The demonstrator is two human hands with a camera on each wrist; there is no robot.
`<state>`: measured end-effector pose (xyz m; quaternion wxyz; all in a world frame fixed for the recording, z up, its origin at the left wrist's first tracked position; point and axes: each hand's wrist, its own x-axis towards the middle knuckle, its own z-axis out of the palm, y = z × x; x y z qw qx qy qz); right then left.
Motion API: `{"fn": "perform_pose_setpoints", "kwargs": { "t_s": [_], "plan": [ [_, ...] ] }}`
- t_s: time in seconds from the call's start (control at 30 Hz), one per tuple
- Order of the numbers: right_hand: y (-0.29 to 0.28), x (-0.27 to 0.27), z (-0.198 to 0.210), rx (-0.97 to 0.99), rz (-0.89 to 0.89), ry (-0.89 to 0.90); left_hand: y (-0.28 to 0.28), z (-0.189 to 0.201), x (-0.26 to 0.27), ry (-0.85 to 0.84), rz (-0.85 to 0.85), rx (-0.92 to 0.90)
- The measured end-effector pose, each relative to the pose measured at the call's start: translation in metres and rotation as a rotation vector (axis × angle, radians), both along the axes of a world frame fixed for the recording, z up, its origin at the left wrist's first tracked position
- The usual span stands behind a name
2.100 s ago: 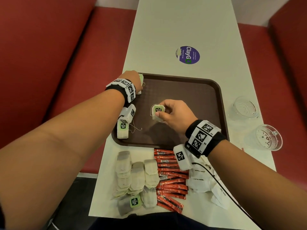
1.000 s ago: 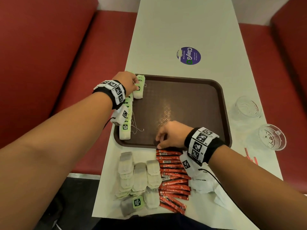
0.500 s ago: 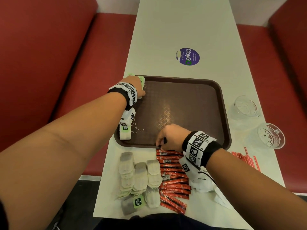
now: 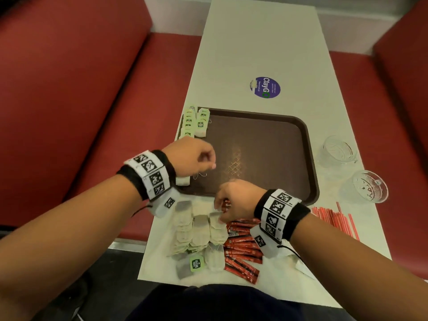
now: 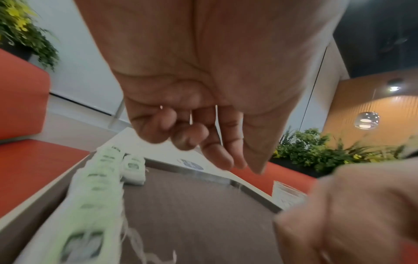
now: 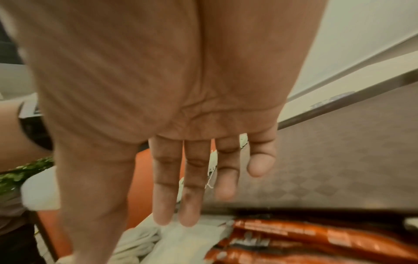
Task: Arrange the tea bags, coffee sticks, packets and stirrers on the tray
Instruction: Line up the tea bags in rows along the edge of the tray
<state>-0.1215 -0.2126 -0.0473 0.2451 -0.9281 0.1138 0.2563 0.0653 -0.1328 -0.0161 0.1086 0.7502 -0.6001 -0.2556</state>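
With tea bags (image 4: 190,126) lining the tray (image 4: 310,158), the open right hand (image 4: 234,200) reaches for more, left hand (image 4: 190,158) loosely curled, empty.

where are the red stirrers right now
In the head view the red stirrers lie on the white table at the right, off the tray, just past its near right corner and in front of the nearer glass.
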Motion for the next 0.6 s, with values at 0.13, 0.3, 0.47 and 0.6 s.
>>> {"fn": "perform_pose_setpoints", "kwargs": {
  "t_s": [0.13, 0.3, 0.47, 0.6],
  "plan": [
    [0.011, -0.004, -0.009, -0.071, 0.007, 0.052, 0.051, -0.022, -0.01, -0.018, -0.068, 0.17],
    [0.022, -0.005, -0.014, -0.119, 0.052, 0.042, 0.095, -0.039, -0.016, 0.046, 0.002, 0.293],
    [0.027, -0.004, -0.014, -0.155, 0.069, 0.036, 0.109, -0.051, -0.018, 0.05, 0.016, 0.239],
    [0.027, -0.001, -0.007, -0.129, 0.061, 0.034, 0.111, -0.05, -0.015, 0.094, 0.024, 0.203]
  ]
}}
